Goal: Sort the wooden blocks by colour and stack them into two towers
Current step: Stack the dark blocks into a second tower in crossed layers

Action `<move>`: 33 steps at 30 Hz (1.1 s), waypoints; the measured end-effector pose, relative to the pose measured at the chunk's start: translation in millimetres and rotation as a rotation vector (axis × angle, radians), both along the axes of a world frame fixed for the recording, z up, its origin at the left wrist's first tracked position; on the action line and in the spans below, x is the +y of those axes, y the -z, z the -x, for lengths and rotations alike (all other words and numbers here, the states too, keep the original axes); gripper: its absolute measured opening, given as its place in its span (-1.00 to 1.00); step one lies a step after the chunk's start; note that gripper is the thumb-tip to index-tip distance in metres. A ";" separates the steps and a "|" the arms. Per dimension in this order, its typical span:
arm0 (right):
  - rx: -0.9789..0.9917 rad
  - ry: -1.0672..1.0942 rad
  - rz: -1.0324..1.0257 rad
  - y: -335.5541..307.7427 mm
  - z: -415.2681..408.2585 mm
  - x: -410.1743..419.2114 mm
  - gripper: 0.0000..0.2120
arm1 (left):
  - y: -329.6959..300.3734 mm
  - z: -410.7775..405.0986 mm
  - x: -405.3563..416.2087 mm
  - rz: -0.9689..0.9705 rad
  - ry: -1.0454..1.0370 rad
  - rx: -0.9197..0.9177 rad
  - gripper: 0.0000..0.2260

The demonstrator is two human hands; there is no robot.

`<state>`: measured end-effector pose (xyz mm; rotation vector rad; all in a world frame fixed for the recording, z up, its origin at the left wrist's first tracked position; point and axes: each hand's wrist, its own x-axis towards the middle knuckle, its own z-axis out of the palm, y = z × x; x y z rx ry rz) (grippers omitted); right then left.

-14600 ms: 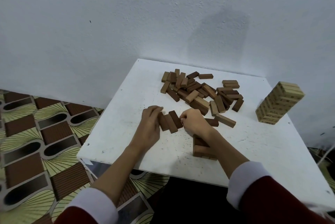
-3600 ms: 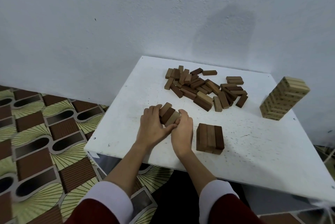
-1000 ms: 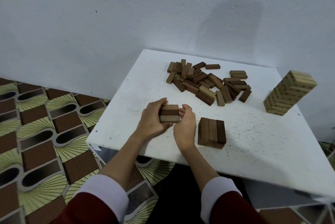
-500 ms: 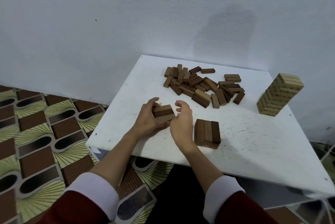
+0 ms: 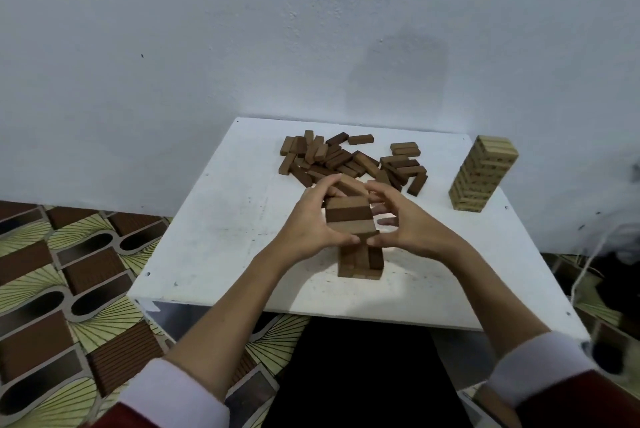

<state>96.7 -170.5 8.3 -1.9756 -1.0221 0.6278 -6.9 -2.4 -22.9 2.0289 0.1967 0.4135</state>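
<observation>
Holding: a row of three brown blocks (image 5: 349,219) is gripped between both hands, pressed side by side, directly above the brown stack.
Landmark: the brown stack (image 5: 361,260) stands on the white surface (image 5: 221,226), near its front edge; its top layer shows three blocks side by side.
Left hand (image 5: 308,223): just left of the brown stack and above it, fingers curled over the far end of the held row, thumb at the near edge.
Right hand (image 5: 408,223): just right of the brown stack and above it, fingers curled toward the far right end of the row, thumb meeting the near edge beside the left thumb.
Contact: whether the held row touches the brown stack cannot be told; the hands hide the gap.
Loose pile (image 5: 349,161): brown blocks in mixed shades, scattered behind the brown stack toward the wall.
Pale tower (image 5: 483,174): light wooden blocks, many layers high, behind and well to the right of the brown stack, near the surface's right edge.
Floor (image 5: 69,271): patterned covering, left of the surface.
</observation>
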 end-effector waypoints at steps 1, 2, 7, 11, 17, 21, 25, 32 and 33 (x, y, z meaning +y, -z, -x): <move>-0.014 0.007 0.016 2.2 -1.4 -5.4 -0.17 | 0.2 -1.2 -4.3 -0.008 0.015 0.007 -0.13; -0.032 0.017 0.040 5.1 -2.4 -10.3 -0.16 | 1.0 -2.6 -8.6 -0.016 0.032 0.016 -0.14; -0.189 0.033 0.151 23.9 -2.3 -21.8 -0.26 | 8.8 -5.3 -23.0 -0.030 0.085 0.087 -0.16; -0.227 0.036 0.158 32.0 -1.2 -19.8 -0.34 | 14.0 -2.9 -23.7 -0.052 0.102 0.154 -0.12; -0.227 0.020 0.175 41.0 -2.9 -18.3 -0.38 | 19.4 -2.4 -24.1 -0.062 0.117 0.221 -0.08; -0.203 0.009 0.187 39.1 -2.8 -19.3 -0.29 | 21.5 -1.4 -21.9 -0.067 0.139 0.243 -0.04; -0.121 -0.001 0.183 33.6 0.9 -19.4 -0.11 | 22.0 1.2 -17.9 -0.084 0.154 0.271 0.00; -0.121 -0.019 0.139 36.2 5.2 -13.3 -0.10 | 26.2 -3.6 -13.9 -0.087 0.184 0.287 -0.03; -0.131 -0.014 0.146 37.1 5.6 -12.5 -0.10 | 26.0 -3.8 -13.7 -0.089 0.182 0.289 -0.03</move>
